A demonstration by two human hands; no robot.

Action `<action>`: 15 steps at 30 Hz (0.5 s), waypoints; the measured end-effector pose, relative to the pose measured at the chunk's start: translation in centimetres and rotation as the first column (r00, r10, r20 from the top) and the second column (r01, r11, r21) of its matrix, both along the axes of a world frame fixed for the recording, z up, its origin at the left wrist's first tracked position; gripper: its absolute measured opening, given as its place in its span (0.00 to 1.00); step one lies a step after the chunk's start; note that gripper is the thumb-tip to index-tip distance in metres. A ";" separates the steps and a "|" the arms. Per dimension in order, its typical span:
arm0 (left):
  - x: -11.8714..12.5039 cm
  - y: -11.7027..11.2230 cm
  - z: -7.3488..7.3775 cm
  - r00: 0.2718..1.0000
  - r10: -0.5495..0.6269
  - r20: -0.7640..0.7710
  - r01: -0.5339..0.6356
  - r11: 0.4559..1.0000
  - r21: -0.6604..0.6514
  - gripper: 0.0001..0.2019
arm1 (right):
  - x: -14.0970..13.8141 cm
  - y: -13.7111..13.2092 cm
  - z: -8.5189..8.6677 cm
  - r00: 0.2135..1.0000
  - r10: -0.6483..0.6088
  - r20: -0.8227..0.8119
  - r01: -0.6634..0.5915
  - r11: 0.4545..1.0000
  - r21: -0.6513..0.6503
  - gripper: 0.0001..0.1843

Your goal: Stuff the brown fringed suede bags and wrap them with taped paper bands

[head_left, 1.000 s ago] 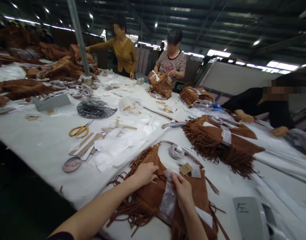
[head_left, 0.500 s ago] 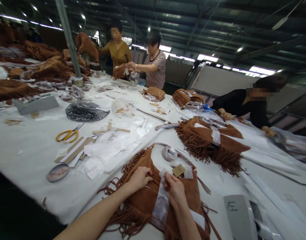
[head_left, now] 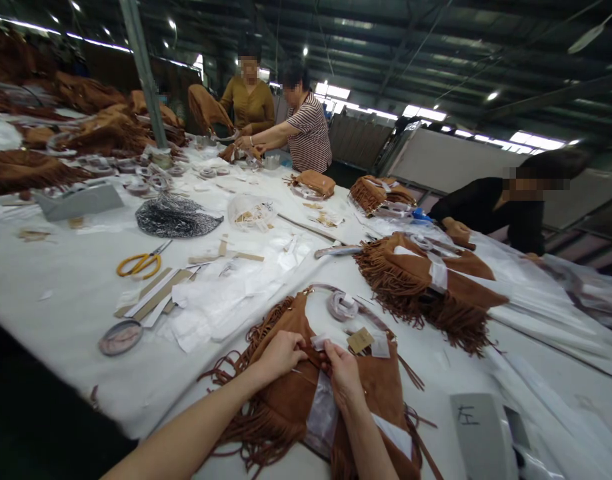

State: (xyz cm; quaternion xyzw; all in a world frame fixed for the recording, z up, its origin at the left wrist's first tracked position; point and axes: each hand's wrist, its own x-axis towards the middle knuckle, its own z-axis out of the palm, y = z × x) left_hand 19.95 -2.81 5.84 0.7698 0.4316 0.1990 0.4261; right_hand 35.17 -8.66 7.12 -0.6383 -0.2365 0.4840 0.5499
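Observation:
A brown suede-like handbag (head_left: 383, 383) with long fringe lies on the table right before me. My left hand (head_left: 282, 355) is closed at the middle of its top edge, fingers pinching the brown material. Opposite it, my right hand (head_left: 342, 370) pinches the upper end of a translucent plastic strip (head_left: 322, 415) that runs down the bag's front. Its fingertips also touch the bag's edge, and what lies under them is partly hidden. Above the hands are a wrapped strap coil (head_left: 343, 306) and a tan hang tag (head_left: 361, 340).
Yellow-handled scissors (head_left: 139, 264), card strips (head_left: 156, 293) and a round dish (head_left: 121, 337) lie to the left. Another fringed bag (head_left: 421, 287) sits at the right, beyond a grey box (head_left: 482, 437). Several co-workers stand around the white table (head_left: 86, 387).
My right hand has shifted slightly toward the left hand, bending the plastic strip's upper end over the bag's edge. My left hand keeps its pinch. Across the table, a co-worker's bag has moved right.

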 end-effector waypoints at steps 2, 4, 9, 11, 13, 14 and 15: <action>0.0 0.0 0.0 1.000 -0.002 0.007 0.002 1.000 -0.005 0.07 | -0.1 0.0 -0.1 0.999 0.029 0.043 -0.029 1.000 0.009 0.24; 0.0 0.1 0.0 1.000 -0.009 0.014 0.009 1.000 -0.012 0.07 | -0.3 -0.1 -0.3 0.995 0.058 0.078 -0.060 0.998 0.018 0.25; 0.0 0.1 -0.3 1.000 -0.005 0.030 0.006 1.000 -0.030 0.06 | -0.3 -0.1 -1.1 0.916 0.195 0.351 -0.227 0.972 0.054 0.30; -0.1 0.1 -0.4 0.999 0.005 0.040 -0.004 0.999 -0.035 0.11 | -0.3 -0.1 -1.5 0.864 0.222 0.452 -0.275 0.960 0.054 0.32; -0.4 0.3 -0.3 0.998 -0.004 0.060 0.007 0.999 -0.047 0.17 | -0.3 -0.1 -1.7 0.846 0.224 0.483 -0.284 0.957 0.053 0.31; -0.6 0.4 -0.2 0.997 -0.021 0.075 0.026 0.998 -0.058 0.21 | -0.4 -0.1 -1.7 0.835 0.227 0.501 -0.291 0.955 0.054 0.30; -0.9 0.5 -0.1 0.995 -0.046 0.092 0.052 0.996 -0.071 0.24 | -0.5 -0.1 -1.6 0.823 0.228 0.520 -0.299 0.952 0.056 0.29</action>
